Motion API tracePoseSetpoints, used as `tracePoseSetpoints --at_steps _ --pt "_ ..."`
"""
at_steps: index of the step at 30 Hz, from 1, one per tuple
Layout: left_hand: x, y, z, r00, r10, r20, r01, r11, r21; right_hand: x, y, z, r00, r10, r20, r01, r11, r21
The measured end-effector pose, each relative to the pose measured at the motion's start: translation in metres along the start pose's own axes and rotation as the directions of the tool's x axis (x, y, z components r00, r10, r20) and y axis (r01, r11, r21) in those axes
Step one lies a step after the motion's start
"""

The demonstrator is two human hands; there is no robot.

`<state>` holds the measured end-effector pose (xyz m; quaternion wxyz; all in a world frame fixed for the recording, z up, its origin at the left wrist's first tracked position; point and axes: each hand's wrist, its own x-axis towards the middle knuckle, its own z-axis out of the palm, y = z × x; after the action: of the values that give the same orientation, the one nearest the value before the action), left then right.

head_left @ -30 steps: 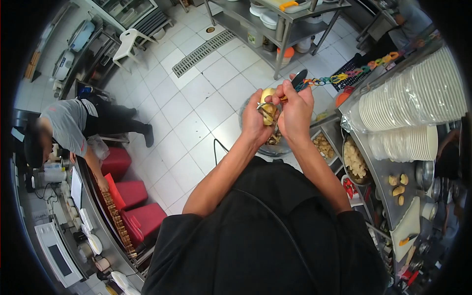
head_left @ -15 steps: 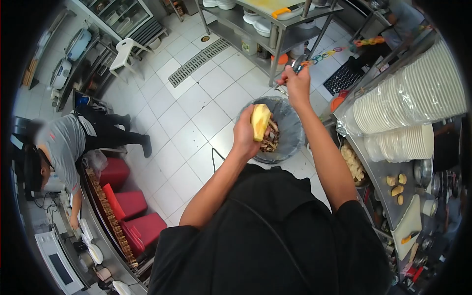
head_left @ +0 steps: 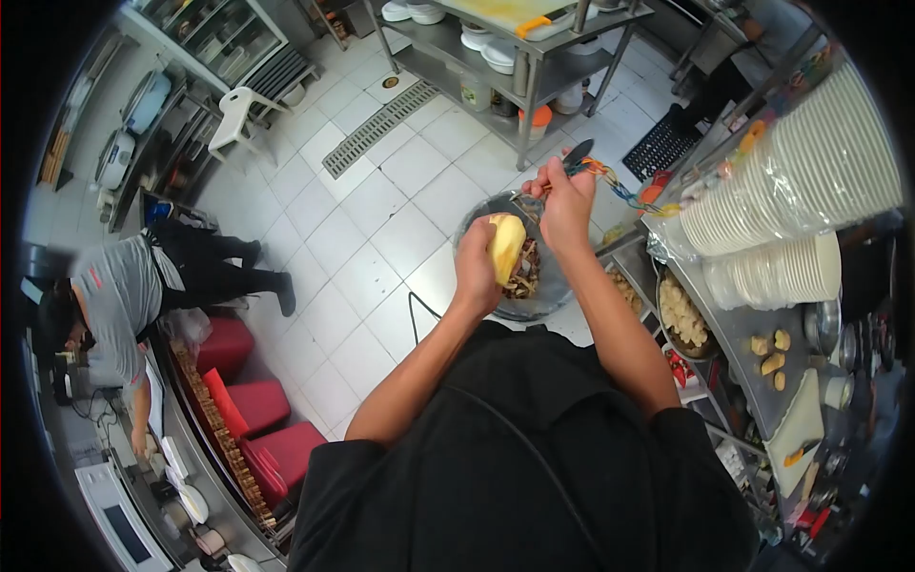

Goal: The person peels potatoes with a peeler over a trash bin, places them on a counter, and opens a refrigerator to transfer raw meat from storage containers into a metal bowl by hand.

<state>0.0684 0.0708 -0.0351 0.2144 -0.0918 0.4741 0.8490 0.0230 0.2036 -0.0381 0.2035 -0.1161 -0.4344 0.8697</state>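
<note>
My left hand (head_left: 478, 267) is wrapped round a peeled yellow potato (head_left: 507, 248), held over a bin lined with a plastic bag (head_left: 553, 297). Brown and pale peelings (head_left: 524, 276) lie inside that bin. Just right of the potato, my right hand (head_left: 564, 205) grips a peeler (head_left: 579, 155) by its dark handle. The metal end points toward the potato; I cannot tell whether it touches. From the handle a colourful plastic chain (head_left: 620, 189) runs off to the right.
On the right, a metal counter (head_left: 729, 353) bears stacks of wrapped white plates (head_left: 786, 176) and several yellow pieces (head_left: 770, 357). A bowl of pale chunks (head_left: 681, 315) sits beside it. A co-worker (head_left: 124, 286) leans over the left counter. A metal table (head_left: 534, 76) stands ahead.
My right hand has come down and slightly left, bringing the peeler nearer the potato. The chain now hangs slacker. The co-worker's arm has shifted a little over the counter.
</note>
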Motion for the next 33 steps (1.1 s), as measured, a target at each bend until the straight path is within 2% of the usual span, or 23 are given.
tracePoseSetpoints --at_steps 2,4,5,6,7,9,15,17,18,20,21,23,24,26,29,33 --pt "-0.005 0.001 -0.004 0.995 0.018 0.097 -0.018 1.000 0.005 0.023 0.019 -0.025 0.995 0.047 -0.093 -0.057 0.992 -0.113" --pt "-0.003 0.006 -0.004 0.985 0.043 0.166 -0.034 0.998 -0.059 0.027 0.012 -0.029 0.995 -0.026 -0.094 0.011 0.987 -0.160" --pt "-0.003 0.007 -0.005 0.983 0.081 0.165 -0.103 0.986 0.131 0.021 0.002 -0.025 0.994 -0.052 -0.096 0.033 0.982 -0.186" --pt "-0.004 0.008 -0.006 0.979 0.113 0.170 -0.163 0.934 0.317 0.017 -0.009 -0.021 0.996 -0.080 -0.025 0.075 0.984 -0.163" --pt "-0.003 0.010 -0.006 0.972 0.147 0.184 -0.221 0.842 0.493 0.012 -0.021 -0.013 0.998 -0.059 0.009 0.060 0.991 -0.117" --pt "-0.004 0.011 -0.003 0.969 0.164 0.183 -0.238 0.814 0.530 -0.001 -0.040 0.001 0.997 -0.026 0.072 0.028 0.999 -0.022" --pt "0.002 0.003 0.004 0.964 0.177 0.199 -0.264 0.721 0.640 -0.036 -0.053 0.025 0.981 0.068 0.183 -0.076 0.996 0.038" --pt "0.001 0.001 0.005 0.963 0.199 0.183 -0.270 0.664 0.698 -0.039 -0.049 0.026 0.983 0.045 0.176 -0.047 0.999 0.010" --pt "0.000 -0.001 0.004 0.955 0.223 0.195 -0.294 0.642 0.708 -0.040 -0.047 0.025 0.984 0.035 0.173 -0.034 0.999 -0.005" --pt "-0.004 -0.004 0.001 0.936 0.271 0.226 -0.348 0.595 0.725 -0.029 -0.035 0.018 0.987 -0.074 0.143 0.091 0.989 -0.120" --pt "-0.011 -0.004 0.002 0.936 0.247 0.250 -0.350 0.612 0.709 -0.021 -0.027 0.010 0.983 -0.130 0.126 0.152 0.971 -0.182" --pt "-0.031 0.006 0.007 0.932 0.188 0.310 -0.356 0.640 0.681 0.007 -0.001 -0.024 1.000 0.007 0.018 0.000 0.939 -0.345" --pt "-0.031 0.006 0.004 0.926 0.211 0.314 -0.373 0.648 0.664 0.017 0.005 -0.033 0.997 0.067 -0.036 -0.076 0.907 -0.413" --pt "-0.028 0.003 -0.001 0.914 0.267 0.305 -0.403 0.671 0.622 0.014 -0.006 -0.025 1.000 0.014 -0.011 -0.017 0.935 -0.355" --pt "-0.025 0.009 -0.008 0.932 0.235 0.275 -0.347 0.797 0.494 0.000 -0.027 -0.011 0.996 -0.079 0.034 0.085 0.970 -0.230" --pt "-0.025 0.016 -0.011 0.921 0.282 0.268 -0.386 0.756 0.529 -0.023 -0.068 0.024 0.981 -0.140 0.133 0.152 0.985 -0.083"
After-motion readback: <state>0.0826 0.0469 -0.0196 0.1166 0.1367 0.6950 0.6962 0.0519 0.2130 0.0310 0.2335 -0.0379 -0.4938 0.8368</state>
